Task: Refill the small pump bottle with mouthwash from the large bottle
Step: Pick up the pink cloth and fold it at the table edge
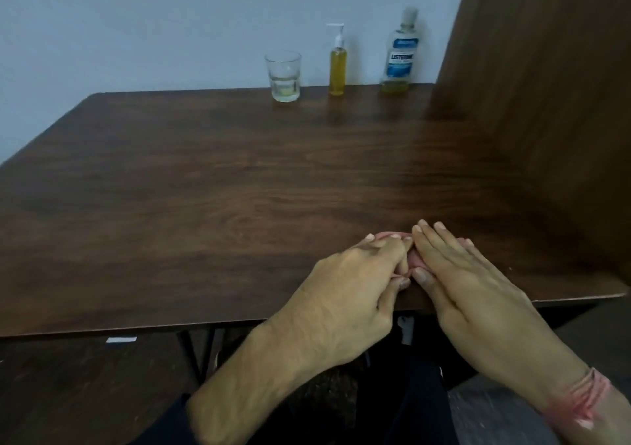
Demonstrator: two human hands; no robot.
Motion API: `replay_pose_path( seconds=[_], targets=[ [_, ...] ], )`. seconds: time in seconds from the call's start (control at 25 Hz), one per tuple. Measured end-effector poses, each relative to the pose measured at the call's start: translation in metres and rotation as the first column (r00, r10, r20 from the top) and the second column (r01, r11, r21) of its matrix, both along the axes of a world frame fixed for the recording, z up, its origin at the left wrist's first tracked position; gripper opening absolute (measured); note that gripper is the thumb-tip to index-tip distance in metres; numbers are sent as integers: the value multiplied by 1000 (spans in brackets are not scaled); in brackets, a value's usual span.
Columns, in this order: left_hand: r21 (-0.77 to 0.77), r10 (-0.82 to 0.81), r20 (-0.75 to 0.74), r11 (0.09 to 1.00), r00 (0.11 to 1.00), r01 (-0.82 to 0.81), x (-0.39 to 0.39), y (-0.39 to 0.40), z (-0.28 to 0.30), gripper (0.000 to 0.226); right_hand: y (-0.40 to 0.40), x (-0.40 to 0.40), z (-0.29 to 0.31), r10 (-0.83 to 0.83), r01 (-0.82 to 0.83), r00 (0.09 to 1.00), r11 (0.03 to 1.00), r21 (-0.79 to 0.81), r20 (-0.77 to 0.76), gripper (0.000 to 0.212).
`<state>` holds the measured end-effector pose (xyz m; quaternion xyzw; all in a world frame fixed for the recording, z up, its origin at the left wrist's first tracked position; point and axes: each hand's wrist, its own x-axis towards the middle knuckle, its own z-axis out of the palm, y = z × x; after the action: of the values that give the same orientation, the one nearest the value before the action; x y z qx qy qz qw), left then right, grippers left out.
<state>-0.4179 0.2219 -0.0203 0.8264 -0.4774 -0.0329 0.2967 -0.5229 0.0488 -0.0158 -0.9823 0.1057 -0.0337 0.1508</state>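
Note:
The small pump bottle [338, 68], nearly full of yellow liquid and with its white pump on, stands at the table's far edge. To its right is the large mouthwash bottle [399, 58], capped and blue-labelled, with only a little yellow liquid at the bottom. Both of my hands lie far from them at the near edge, on a small pink thing [415, 260] that is mostly hidden. My left hand [355, 284] pinches its edge between thumb and forefinger. My right hand [478, 284] lies flat on it with straight fingers.
A clear drinking glass [283, 75] with a trace of liquid stands left of the pump bottle. The dark wooden table [205, 188] meets a pale wall at the back. A tall brown wooden panel [546, 103] rises along the right side.

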Motion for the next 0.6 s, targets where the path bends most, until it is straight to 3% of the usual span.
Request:
replay_pose_path(
  seconds=[0.2,0.32,0.44,0.6],
  targets=[
    [5,-2,45,1000,999,1,2,14,1,35,12,3,-2,-20,19,1000,997,-74,-2,63],
    [19,17,56,1000,998,-18,18,24,5,30,20,28,-1,7,-5,1000,997,-77,27,61],
    [29,80,53,996,995,-82,34,48,13,9,39,59,0,66,-64,997,997,-44,46,62],
    [29,106,-11,994,994,-106,38,93,18,29,73,69,-4,188,-185,978,982,-32,95,62]
  ],
)
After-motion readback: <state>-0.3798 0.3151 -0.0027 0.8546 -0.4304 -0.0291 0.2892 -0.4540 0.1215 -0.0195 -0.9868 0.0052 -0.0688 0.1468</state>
